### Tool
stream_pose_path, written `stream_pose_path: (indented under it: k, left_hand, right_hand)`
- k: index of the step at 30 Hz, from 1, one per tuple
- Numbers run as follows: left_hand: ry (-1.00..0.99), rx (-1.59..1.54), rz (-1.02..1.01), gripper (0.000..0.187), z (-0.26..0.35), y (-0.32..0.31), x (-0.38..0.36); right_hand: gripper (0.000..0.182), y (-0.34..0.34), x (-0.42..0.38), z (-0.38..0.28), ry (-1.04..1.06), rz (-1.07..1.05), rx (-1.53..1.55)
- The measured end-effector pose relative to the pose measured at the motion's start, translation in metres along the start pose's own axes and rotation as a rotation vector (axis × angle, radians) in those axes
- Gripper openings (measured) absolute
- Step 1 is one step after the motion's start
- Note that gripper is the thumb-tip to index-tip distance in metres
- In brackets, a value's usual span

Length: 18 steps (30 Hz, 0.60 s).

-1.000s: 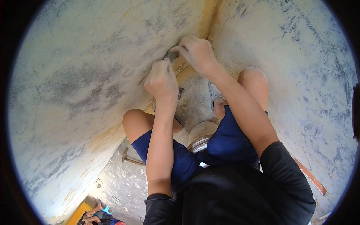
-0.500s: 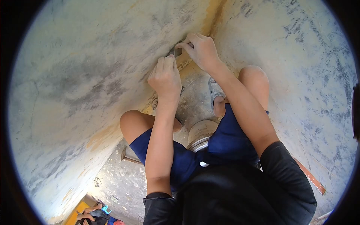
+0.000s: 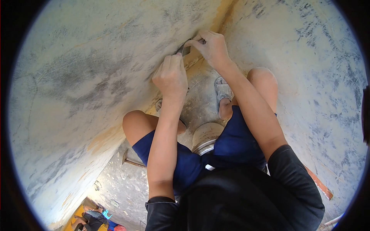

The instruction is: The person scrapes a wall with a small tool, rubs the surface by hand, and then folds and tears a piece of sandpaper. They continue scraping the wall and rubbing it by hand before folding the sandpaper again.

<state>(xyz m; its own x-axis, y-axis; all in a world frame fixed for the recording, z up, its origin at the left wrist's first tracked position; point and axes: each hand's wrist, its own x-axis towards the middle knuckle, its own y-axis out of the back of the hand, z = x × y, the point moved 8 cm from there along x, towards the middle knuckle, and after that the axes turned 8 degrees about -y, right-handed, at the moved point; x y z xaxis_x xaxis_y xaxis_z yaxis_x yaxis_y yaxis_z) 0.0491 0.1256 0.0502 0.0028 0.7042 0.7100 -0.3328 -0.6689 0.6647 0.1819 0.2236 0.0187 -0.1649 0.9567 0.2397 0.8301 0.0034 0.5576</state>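
My left hand (image 3: 170, 77) is closed, with its fingertips on the lower end of a thin dark grey sheet (image 3: 186, 50), like a piece of sandpaper. Up and to the right, my right hand (image 3: 214, 48) pinches the other end between thumb and fingers. Between the two hands the sheet bows in a curve, close against the left wall (image 3: 96, 77) near the inner corner. That wall is pale, with dark grey smudges and yellowish patches.
The right wall (image 3: 308, 84) rises close beside my right arm. Between my legs is a round bucket (image 3: 204, 140) on the stained floor (image 3: 198, 104). A reddish strip (image 3: 319, 183) lies at lower right. Another person (image 3: 92, 219) shows at lower left.
My right hand has shifted slightly to the right and up with its end of the sheet. My left hand has moved up a little, and more of the curved sheet shows.
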Motion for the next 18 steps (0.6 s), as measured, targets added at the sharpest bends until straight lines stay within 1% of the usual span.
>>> stream_pose_path:
  k: [1,3,4,6,7,9,10,12,15,16,18]
  left_hand:
    - [-0.001,0.001,-0.002,0.01,0.0,0.006,-0.002]
    - [0.071,0.04,-0.006,0.011,-0.009,0.019,-0.008]
    - [0.07,0.04,-0.013,0.011,-0.011,0.02,-0.009]
    - [0.045,0.062,-0.009,0.019,-0.009,0.023,-0.011]
    - [0.041,0.057,-0.01,0.019,-0.006,0.019,-0.008]
    - [0.013,0.053,0.013,0.012,-0.002,0.007,0.001]
    - [0.012,0.049,0.018,0.012,0.0,0.0,0.002]
    - [-0.071,0.043,-0.03,0.013,0.01,-0.016,0.001]
    - [-0.037,0.013,-0.037,0.013,0.005,-0.012,-0.005]
    - [-0.036,0.016,-0.039,0.013,0.003,-0.006,-0.005]
    - [-0.043,0.034,0.034,0.016,-0.002,0.014,-0.006]
  right_hand:
    - [0.023,-0.005,-0.002,0.001,-0.002,0.0,0.002]
    - [0.024,-0.018,-0.006,-0.012,0.129,0.008,0.083]
    - [0.024,-0.02,-0.006,-0.012,0.122,0.008,0.085]
    - [0.03,-0.02,-0.008,-0.012,0.15,0.005,-0.02]
    - [0.03,-0.016,-0.008,-0.01,0.147,0.01,-0.022]
    - [0.027,0.0,-0.004,-0.001,0.074,0.11,-0.045]
    - [0.027,0.004,-0.002,0.002,0.077,0.114,-0.049]
    - [0.031,0.014,0.0,0.013,-0.008,0.157,-0.063]
    - [0.031,0.009,0.002,0.014,-0.051,0.123,0.006]
    - [0.031,0.006,0.0,0.011,-0.051,0.12,0.009]
    - [0.03,-0.005,-0.005,-0.008,0.074,0.066,0.022]
